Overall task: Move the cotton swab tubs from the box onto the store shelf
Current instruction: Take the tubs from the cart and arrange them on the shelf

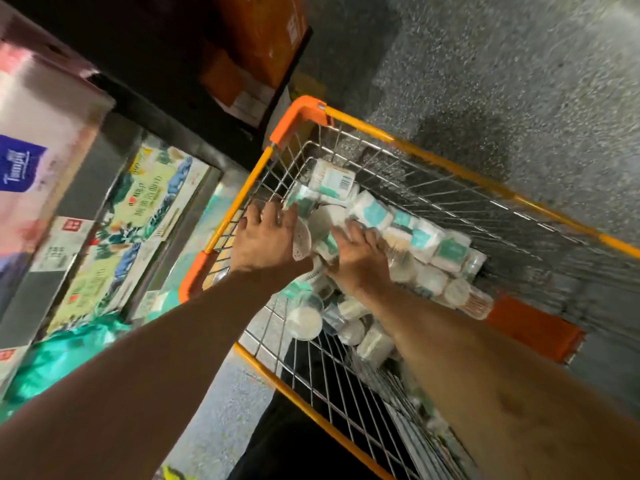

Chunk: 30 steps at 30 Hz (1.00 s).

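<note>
The orange-rimmed wire cart (415, 147) lay under both my hands, cotton swab tubs (426, 240) heaped beneath and beyond them — my left hand (266, 239) rested spread on the pile, my right hand (358, 252) curled among tubs, its grip unclear

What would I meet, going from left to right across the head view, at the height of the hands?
Purple-labelled tissue pack → green illustrated boxes → cart's orange rim → left hand → right hand → cotton swab tubs → speckled floor.
</note>
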Tool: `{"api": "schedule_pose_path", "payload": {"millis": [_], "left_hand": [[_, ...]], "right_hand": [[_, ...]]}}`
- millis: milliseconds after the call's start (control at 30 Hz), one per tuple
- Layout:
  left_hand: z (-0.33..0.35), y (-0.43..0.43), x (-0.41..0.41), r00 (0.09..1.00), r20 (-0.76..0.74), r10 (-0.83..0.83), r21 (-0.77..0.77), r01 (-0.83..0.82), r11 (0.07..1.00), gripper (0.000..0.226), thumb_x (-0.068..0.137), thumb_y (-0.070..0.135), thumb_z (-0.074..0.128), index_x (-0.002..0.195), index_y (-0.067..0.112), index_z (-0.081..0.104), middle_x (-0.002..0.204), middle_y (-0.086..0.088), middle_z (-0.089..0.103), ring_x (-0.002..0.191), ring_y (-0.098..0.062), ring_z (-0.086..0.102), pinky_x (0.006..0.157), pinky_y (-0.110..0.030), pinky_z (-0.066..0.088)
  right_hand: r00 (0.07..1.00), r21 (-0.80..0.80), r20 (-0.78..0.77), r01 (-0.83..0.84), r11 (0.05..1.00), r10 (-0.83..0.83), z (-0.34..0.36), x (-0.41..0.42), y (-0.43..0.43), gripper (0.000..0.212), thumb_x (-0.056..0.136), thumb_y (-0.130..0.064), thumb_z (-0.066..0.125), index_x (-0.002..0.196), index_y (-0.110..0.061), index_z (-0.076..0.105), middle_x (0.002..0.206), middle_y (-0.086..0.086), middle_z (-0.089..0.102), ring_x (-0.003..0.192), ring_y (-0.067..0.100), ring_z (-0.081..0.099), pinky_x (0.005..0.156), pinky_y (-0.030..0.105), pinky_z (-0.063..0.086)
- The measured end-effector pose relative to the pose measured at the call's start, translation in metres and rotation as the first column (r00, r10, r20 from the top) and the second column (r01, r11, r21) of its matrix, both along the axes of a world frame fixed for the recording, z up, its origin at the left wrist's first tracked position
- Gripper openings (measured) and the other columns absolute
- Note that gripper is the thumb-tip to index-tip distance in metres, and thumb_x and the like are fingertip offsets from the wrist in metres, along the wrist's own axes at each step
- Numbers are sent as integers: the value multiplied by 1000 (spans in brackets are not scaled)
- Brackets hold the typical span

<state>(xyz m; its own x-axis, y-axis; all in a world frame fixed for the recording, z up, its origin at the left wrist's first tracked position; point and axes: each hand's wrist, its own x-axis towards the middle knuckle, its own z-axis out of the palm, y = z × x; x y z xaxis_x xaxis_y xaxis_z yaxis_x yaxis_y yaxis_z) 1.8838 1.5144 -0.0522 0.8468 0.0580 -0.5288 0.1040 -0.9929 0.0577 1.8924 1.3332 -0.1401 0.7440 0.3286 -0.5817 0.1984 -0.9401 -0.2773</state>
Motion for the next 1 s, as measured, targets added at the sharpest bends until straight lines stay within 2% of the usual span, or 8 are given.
{"api": "schedule_pose_path", "payload": {"millis": [100, 200, 400, 467, 633, 800, 900, 1000], "left_hand": [[2, 4, -3, 998, -35, -43, -30, 42, 999, 103, 75, 71, 66, 155, 21, 24, 144, -12, 36, 132, -35, 36, 105, -52, 43], [4, 7, -1, 996, -6, -84, -39, 83, 996, 103, 75, 70, 67, 155, 22, 23, 145, -10, 36, 131, -33, 36, 105, -51, 44], [7, 9, 16, 983, 112, -144, -97, 155, 983, 105, 71, 68, 70, 154, 23, 24, 147, -6, 34, 127, -33, 36, 103, -52, 45], [7, 9, 21, 979, 152, -137, -104, 153, 983, 103, 71, 66, 70, 153, 22, 26, 145, -8, 34, 125, -34, 37, 102, -53, 45], [4, 7, 28, 974, 170, -147, -92, 165, 982, 106, 72, 65, 71, 155, 21, 24, 144, -10, 35, 124, -35, 36, 105, -51, 42], [1, 6, 35, 970, 160, -182, -74, 196, 978, 107, 73, 65, 71, 157, 20, 22, 147, -10, 33, 128, -34, 34, 106, -49, 41], [2, 6, 38, 965, 164, -206, -49, 217, 975, 106, 72, 64, 72, 156, 20, 24, 145, -11, 35, 125, -35, 36, 100, -51, 45], [4, 2, 44, 958, 167, -233, -26, 241, 970, 104, 74, 63, 72, 156, 20, 25, 144, -11, 36, 125, -35, 36, 96, -50, 45]], "right_hand": [[983, -63, 179, -33, 997, 43, -3, -9, -3, 75, 86, -72, 57, 141, -22, 50, 142, 10, 44, 130, 28, 41, 107, 43, 41], [980, -23, 200, 21, 1000, -16, -4, -13, -8, 62, 88, -54, 68, 135, -17, 52, 137, 10, 50, 128, 29, 47, 100, 41, 51], [988, -255, 114, -75, 964, 107, -5, -26, -19, 33, 96, -34, 61, 121, -12, 55, 120, 7, 59, 114, 28, 48, 101, 40, 43], [981, -217, 164, -70, 974, 107, -2, -29, -18, 21, 97, -23, 55, 115, -13, 57, 116, 7, 60, 110, 28, 51, 96, 41, 42], [962, 102, 202, -209, 973, 185, -4, -46, 5, 44, 93, -37, 60, 131, -16, 58, 130, 4, 59, 121, 22, 50, 102, 39, 44], [949, -15, 86, -304, 952, 304, -14, -61, 8, 62, 94, -43, 60, 150, -23, 42, 159, -1, 38, 141, 29, 36, 110, 43, 33], [979, -61, 56, -193, 979, 197, -15, -63, -1, 32, 99, -31, 54, 127, -17, 59, 136, 8, 57, 126, 30, 49, 106, 47, 38], [999, 20, 11, -45, 999, 45, -13, -45, -5, 30, 105, -42, 41, 118, -20, 57, 113, 8, 65, 111, 29, 60, 97, 44, 47]]}}
